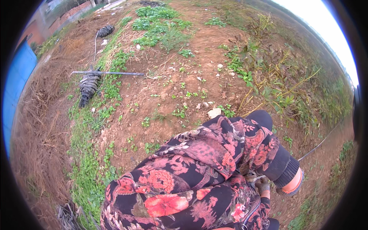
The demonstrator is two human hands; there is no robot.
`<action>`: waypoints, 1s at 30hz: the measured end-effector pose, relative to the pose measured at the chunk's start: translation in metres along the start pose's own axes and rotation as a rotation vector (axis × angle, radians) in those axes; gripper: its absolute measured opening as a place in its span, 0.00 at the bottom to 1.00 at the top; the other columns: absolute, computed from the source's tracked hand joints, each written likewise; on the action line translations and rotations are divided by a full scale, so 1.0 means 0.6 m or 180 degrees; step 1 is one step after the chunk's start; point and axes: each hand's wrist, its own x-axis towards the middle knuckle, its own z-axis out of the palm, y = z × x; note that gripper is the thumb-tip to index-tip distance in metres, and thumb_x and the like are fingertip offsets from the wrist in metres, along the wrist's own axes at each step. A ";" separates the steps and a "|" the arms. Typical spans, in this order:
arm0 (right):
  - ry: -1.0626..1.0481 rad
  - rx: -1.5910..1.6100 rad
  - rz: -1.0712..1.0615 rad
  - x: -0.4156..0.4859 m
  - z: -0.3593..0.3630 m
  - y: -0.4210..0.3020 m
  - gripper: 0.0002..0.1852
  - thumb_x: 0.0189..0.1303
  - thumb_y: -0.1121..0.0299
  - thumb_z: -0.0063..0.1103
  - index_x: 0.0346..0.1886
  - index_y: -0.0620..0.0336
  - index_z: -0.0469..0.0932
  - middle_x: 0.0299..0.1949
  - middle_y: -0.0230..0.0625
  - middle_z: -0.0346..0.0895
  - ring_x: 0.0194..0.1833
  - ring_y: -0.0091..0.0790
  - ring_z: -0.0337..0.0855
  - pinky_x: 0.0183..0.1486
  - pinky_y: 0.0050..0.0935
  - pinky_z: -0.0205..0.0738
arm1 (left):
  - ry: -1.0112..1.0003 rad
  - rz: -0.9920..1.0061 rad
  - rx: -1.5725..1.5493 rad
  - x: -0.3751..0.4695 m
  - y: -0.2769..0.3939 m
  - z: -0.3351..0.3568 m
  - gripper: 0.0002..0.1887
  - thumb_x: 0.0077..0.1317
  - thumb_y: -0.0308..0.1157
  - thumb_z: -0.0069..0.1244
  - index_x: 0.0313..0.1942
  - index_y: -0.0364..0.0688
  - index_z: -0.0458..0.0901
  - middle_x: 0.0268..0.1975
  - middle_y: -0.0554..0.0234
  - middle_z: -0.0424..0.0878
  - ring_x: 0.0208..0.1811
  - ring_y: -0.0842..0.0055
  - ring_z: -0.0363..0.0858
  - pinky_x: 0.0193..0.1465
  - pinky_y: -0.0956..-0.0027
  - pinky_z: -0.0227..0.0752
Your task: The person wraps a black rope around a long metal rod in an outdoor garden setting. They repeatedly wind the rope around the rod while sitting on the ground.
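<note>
My left hand [289, 190] lies beyond the ribbed cuff of a floral jacket sleeve [256, 141]. Only a gloved edge shows, so I cannot make out its fingers. Close beside it, my right hand [263, 186] wears a grey work glove. Its fingers are curled on a thin pale strip [254, 177], which is partly hidden by the jacket. A long thin line of hose or tape [320, 144] runs over the soil from near my left wrist towards the field.
Two bundles of dark wound tape or hose [89, 84] [105, 30] lie on the left. Across the nearer one rests a flat grey strip [115, 73]. Stones [214, 113] and weeds dot the soil. Tall leafy plants [279, 77] stand right; a blue panel [18, 86] borders the far left.
</note>
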 end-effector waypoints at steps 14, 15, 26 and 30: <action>0.0196 -0.0198 -0.0093 0.007 0.044 0.080 0.42 0.43 0.60 0.79 0.67 0.59 0.75 0.60 0.51 0.80 0.60 0.48 0.81 0.63 0.40 0.74 | -0.0150 0.0209 0.0273 0.000 0.022 -0.050 0.11 0.54 0.38 0.58 0.35 0.45 0.91 0.31 0.57 0.89 0.36 0.60 0.89 0.35 0.54 0.79; 0.0078 -0.0269 -0.0038 0.005 0.044 0.078 0.43 0.43 0.59 0.79 0.67 0.59 0.75 0.61 0.51 0.79 0.61 0.49 0.80 0.63 0.40 0.74 | -0.0150 0.0252 0.0297 0.002 0.025 -0.053 0.11 0.54 0.38 0.58 0.35 0.45 0.91 0.31 0.57 0.89 0.35 0.60 0.89 0.34 0.54 0.79; 0.0216 0.0553 -0.0698 -0.077 -0.054 -0.019 0.35 0.60 0.52 0.68 0.69 0.55 0.72 0.68 0.41 0.74 0.68 0.40 0.73 0.70 0.38 0.66 | -0.0097 0.0726 0.0463 0.024 0.062 -0.083 0.10 0.54 0.37 0.58 0.33 0.45 0.91 0.29 0.57 0.88 0.34 0.60 0.89 0.33 0.54 0.79; 0.0353 0.0263 -0.0373 -0.136 -0.124 -0.047 0.34 0.61 0.48 0.64 0.68 0.55 0.74 0.65 0.44 0.77 0.65 0.45 0.76 0.68 0.39 0.69 | -0.0141 0.0935 0.0599 0.011 0.069 -0.087 0.09 0.54 0.37 0.58 0.33 0.45 0.91 0.29 0.57 0.88 0.34 0.60 0.89 0.32 0.54 0.78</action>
